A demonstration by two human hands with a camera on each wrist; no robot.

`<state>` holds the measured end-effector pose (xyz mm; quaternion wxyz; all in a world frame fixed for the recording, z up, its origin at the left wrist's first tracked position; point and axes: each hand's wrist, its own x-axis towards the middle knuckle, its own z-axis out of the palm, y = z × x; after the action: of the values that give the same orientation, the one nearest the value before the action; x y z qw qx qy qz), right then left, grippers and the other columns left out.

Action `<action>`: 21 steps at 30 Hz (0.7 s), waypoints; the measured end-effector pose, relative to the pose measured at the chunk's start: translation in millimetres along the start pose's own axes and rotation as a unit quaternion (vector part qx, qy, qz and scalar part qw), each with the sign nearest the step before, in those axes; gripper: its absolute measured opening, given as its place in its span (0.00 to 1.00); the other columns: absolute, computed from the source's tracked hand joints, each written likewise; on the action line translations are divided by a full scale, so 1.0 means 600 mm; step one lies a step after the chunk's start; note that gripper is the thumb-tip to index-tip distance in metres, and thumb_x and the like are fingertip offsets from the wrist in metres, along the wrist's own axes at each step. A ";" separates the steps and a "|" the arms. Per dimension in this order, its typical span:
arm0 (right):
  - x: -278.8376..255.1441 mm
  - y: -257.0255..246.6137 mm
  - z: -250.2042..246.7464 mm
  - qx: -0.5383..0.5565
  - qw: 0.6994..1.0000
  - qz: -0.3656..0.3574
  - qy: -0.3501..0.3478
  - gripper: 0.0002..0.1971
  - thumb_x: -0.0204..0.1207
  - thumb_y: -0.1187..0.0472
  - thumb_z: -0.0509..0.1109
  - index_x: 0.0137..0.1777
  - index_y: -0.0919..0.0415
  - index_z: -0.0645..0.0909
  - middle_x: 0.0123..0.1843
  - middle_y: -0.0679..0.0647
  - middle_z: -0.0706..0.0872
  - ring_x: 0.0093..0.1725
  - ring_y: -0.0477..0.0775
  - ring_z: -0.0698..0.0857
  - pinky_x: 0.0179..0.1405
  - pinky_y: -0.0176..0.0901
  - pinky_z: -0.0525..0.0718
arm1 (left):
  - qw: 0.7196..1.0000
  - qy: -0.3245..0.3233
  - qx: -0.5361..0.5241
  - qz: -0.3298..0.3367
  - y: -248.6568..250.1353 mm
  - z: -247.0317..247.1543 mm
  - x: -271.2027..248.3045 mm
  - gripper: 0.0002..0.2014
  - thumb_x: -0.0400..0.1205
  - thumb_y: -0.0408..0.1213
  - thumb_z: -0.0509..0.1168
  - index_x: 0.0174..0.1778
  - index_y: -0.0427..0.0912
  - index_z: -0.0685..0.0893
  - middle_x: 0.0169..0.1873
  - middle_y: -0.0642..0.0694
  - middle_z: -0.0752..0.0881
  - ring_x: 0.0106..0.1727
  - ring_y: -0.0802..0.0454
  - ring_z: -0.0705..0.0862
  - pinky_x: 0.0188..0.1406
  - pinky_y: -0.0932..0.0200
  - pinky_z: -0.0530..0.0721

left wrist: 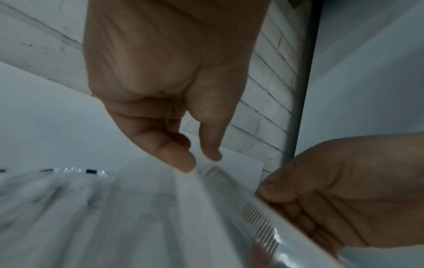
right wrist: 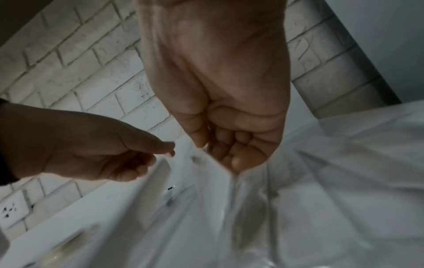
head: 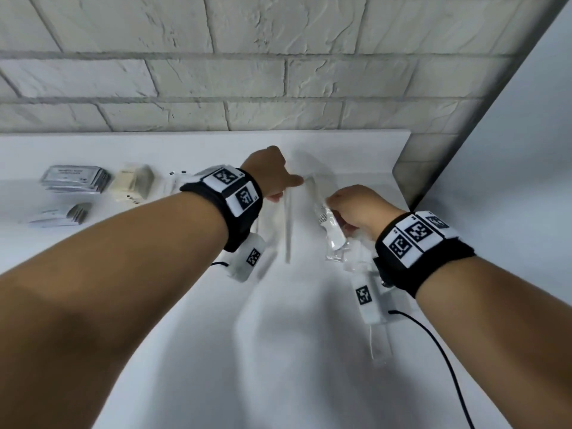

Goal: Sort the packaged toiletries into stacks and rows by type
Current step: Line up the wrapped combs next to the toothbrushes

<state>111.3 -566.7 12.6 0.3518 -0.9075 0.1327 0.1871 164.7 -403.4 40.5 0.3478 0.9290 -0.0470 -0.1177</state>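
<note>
Over the white table [head: 185, 351], my right hand [head: 337, 212] grips a white comb in a clear packet [head: 325, 218], held tilted; its teeth [left wrist: 259, 226] show in the left wrist view. More clear plastic bunches under my right hand's curled fingers [right wrist: 229, 152]. My left hand [head: 284, 188] is just left of it and pinches the top edge of a clear packet with a long thin white item [head: 288, 230] between thumb and forefinger [left wrist: 185, 163]. That packet hangs down, blurred.
At the far left stand a grey packet stack [head: 75, 178], a cream packet stack [head: 134, 182] and smaller grey packets [head: 62, 213]. A clear packet [head: 379, 345] lies by my right wrist. A brick wall [head: 247, 72] is behind, a white panel [head: 526, 150] to the right.
</note>
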 end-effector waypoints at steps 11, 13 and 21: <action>-0.004 -0.002 0.012 -0.338 0.928 -0.154 -0.038 0.29 0.77 0.57 0.71 0.78 0.46 0.70 0.79 0.47 0.72 0.75 0.55 0.73 0.73 0.51 0.73 | 0.930 -0.082 0.347 0.087 -0.037 0.023 -0.033 0.30 0.77 0.63 0.63 0.67 0.46 0.81 0.65 0.47 0.82 0.67 0.46 0.79 0.66 0.49 0.76; -0.001 -0.001 0.020 -0.396 0.902 -0.162 -0.056 0.30 0.76 0.54 0.71 0.79 0.46 0.68 0.79 0.48 0.72 0.75 0.58 0.73 0.71 0.56 0.74 | 0.913 -0.104 0.388 0.071 -0.043 0.055 -0.043 0.35 0.71 0.72 0.62 0.59 0.44 0.84 0.56 0.48 0.86 0.61 0.46 0.82 0.59 0.51 0.76; -0.011 -0.020 0.027 -0.362 0.924 -0.120 -0.012 0.31 0.75 0.47 0.71 0.78 0.42 0.68 0.79 0.44 0.71 0.76 0.55 0.72 0.75 0.57 0.67 | 0.888 -0.140 0.431 0.081 -0.058 0.035 -0.019 0.45 0.68 0.75 0.61 0.76 0.48 0.73 0.76 0.50 0.73 0.83 0.42 0.54 0.80 0.37 0.49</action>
<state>106.0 -546.3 11.4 0.0206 -0.9799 -0.0580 0.1900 148.3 -388.4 4.6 -0.0888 0.9544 -0.2164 -0.1857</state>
